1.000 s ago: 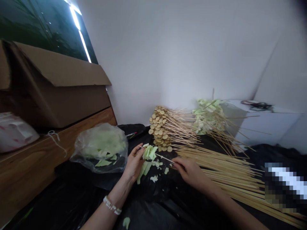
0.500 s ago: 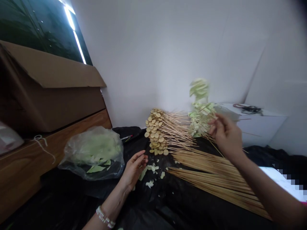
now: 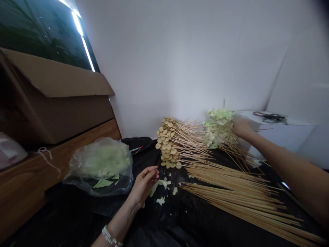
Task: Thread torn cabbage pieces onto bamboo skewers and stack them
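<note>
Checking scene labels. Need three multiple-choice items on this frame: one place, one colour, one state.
1. Where is the right hand?
A. On the plastic bag
B. At the skewered green leaf pile
C. On the cardboard box

2. What colour is the sheet under the bamboo skewers?
A. White
B. Black
C. Green

3. What is the left hand doing?
A. Holding a skewer
B. Resting on the plastic bag
C. Empty, fingers loosely curled

1: B, it sits against the pile's right side.
2: B, dark sheet shows around the scraps.
3: C, nothing shows between its fingers.
</note>
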`<action>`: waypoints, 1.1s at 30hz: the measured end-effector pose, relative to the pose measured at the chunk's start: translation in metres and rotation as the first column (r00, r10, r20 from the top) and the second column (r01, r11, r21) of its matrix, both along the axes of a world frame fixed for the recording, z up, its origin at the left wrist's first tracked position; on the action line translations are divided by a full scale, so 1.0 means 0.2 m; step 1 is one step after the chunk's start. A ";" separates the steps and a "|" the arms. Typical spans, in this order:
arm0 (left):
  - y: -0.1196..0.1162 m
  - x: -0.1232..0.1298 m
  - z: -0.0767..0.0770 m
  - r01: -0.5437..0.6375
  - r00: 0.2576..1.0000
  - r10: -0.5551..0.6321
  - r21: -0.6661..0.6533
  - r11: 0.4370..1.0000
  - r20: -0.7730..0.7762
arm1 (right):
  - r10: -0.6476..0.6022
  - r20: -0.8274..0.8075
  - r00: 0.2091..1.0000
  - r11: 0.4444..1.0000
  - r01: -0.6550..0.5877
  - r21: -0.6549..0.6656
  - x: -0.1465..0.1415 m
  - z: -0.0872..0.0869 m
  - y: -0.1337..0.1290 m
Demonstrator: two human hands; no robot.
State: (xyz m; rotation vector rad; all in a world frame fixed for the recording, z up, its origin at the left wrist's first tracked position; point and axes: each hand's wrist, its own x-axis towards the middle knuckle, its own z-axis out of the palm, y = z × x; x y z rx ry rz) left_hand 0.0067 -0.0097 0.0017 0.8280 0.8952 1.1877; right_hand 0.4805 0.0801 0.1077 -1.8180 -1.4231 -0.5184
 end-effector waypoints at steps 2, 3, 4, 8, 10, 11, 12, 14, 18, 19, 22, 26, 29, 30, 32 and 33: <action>0.00 0.00 0.00 0.003 1.000 -0.003 0.008 1.000 -0.018 | 0.014 0.014 1.000 0.991 -0.012 -0.137 0.00 -0.04 0.02; -0.01 0.00 0.01 0.005 1.000 -0.005 0.010 1.000 -0.025 | 0.018 0.020 1.000 0.980 -0.014 -0.200 0.00 -0.06 0.03; -0.01 0.00 0.01 0.008 1.000 -0.008 0.013 1.000 -0.028 | 0.017 0.029 0.999 0.970 -0.009 -0.242 -0.01 -0.07 0.02; -0.01 0.01 0.01 0.009 1.000 -0.009 0.021 1.000 -0.029 | -0.013 0.078 0.997 0.960 0.034 -0.279 -0.05 -0.05 -0.05; -0.01 0.01 0.02 -0.003 1.000 0.004 0.023 1.000 -0.030 | -0.035 0.106 0.994 0.973 0.058 -0.225 -0.08 -0.01 -0.12; -0.02 0.01 0.02 -0.008 0.999 0.009 0.026 1.000 -0.030 | -0.050 0.120 0.992 0.981 0.071 -0.180 -0.10 0.01 -0.17; -0.02 0.01 0.02 -0.011 1.000 0.012 0.032 0.999 -0.029 | -0.068 0.129 0.989 0.989 0.084 -0.124 -0.13 0.02 -0.23; -0.02 0.01 0.02 -0.006 1.000 0.007 0.041 0.999 -0.025 | -0.097 0.133 0.986 0.995 0.096 0.013 -0.22 0.02 -0.36; -0.02 0.02 0.01 0.020 0.999 -0.019 0.039 0.999 -0.029 | 0.096 0.131 0.987 0.936 -0.134 0.326 -0.54 -0.10 -0.58; -0.03 0.02 0.02 0.024 0.999 -0.023 0.042 0.999 -0.034 | 0.190 0.170 0.967 0.932 -0.232 0.280 -0.64 -0.14 -0.61; -0.03 0.02 0.03 0.002 0.997 0.003 0.073 0.997 -0.071 | 0.506 0.238 0.829 0.862 -0.485 -0.146 -0.90 -0.22 -0.65; -0.02 0.00 0.05 -0.049 0.975 0.089 0.192 0.980 -0.205 | 0.659 0.041 0.751 0.656 -0.547 -0.520 -1.07 -0.30 -0.63; 0.01 -0.04 0.06 -0.044 0.926 0.157 0.315 0.948 -0.343 | 0.621 -0.052 0.782 0.604 -0.520 -0.603 -1.04 -0.38 -0.63; 0.02 -0.05 0.05 -0.040 0.907 0.179 0.343 0.938 -0.382 | 0.597 -0.060 0.800 0.602 -0.496 -0.626 -1.03 -0.42 -0.64; 0.04 -0.07 0.04 -0.030 0.867 0.215 0.383 0.923 -0.449 | 0.561 -0.069 0.825 0.581 -0.452 -0.677 -0.99 -0.48 -0.65; 0.05 -0.08 0.04 -0.021 0.841 0.232 0.399 0.917 -0.488 | 0.553 -0.071 0.830 0.574 -0.441 -0.690 -0.99 -0.51 -0.66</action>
